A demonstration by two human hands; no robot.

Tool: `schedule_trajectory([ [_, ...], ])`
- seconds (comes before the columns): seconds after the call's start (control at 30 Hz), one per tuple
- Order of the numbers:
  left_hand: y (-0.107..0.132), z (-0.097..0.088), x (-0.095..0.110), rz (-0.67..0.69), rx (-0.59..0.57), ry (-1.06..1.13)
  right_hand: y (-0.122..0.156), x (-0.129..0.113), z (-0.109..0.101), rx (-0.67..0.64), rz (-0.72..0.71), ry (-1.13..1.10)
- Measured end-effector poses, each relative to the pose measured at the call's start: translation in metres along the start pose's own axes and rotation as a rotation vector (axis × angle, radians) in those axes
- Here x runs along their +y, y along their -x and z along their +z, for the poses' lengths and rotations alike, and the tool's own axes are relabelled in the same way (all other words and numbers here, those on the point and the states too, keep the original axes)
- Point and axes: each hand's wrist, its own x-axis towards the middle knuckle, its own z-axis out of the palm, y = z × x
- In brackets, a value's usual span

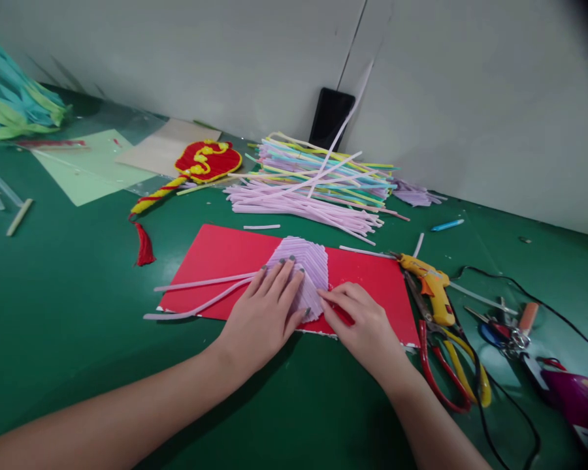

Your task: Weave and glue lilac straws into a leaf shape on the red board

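Note:
A red board (215,261) lies flat on the green table (68,307). On it sits a ribbed patch of lilac pipe cleaners (310,261), with two long lilac strands (200,287) trailing off to the left. My left hand (267,313) lies flat on the patch, fingers spread and pressing it down. My right hand (362,323) rests on the board at the patch's lower right edge, fingers pinched together against the lilac rim; what they pinch is too small to name.
A heap of pastel pipe cleaners (318,186) lies behind the board, beside a red and yellow fan with a tassel (203,163). A yellow glue gun (431,284), red-handled pliers (441,365), scissors and cables crowd the right. A black phone (330,117) leans on the wall.

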Motion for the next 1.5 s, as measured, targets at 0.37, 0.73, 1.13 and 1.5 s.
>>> schedule_trajectory([
  [0.37,-0.0015,-0.0025,0.0000,-0.011,-0.022,0.006,0.0006,0.0005,0.0008,-0.002,-0.004,0.021],
  [0.73,-0.0028,-0.0026,0.0014,-0.024,-0.024,0.015,0.0037,-0.0018,0.0052,-0.022,-0.006,0.095],
  [1.13,-0.0024,-0.0019,0.0016,-0.016,0.014,0.030,0.0009,-0.0034,0.0049,-0.085,-0.026,0.143],
  [1.5,-0.0057,-0.0037,0.0009,0.037,0.111,0.092,0.0006,-0.0031,0.0067,-0.072,-0.012,0.133],
])
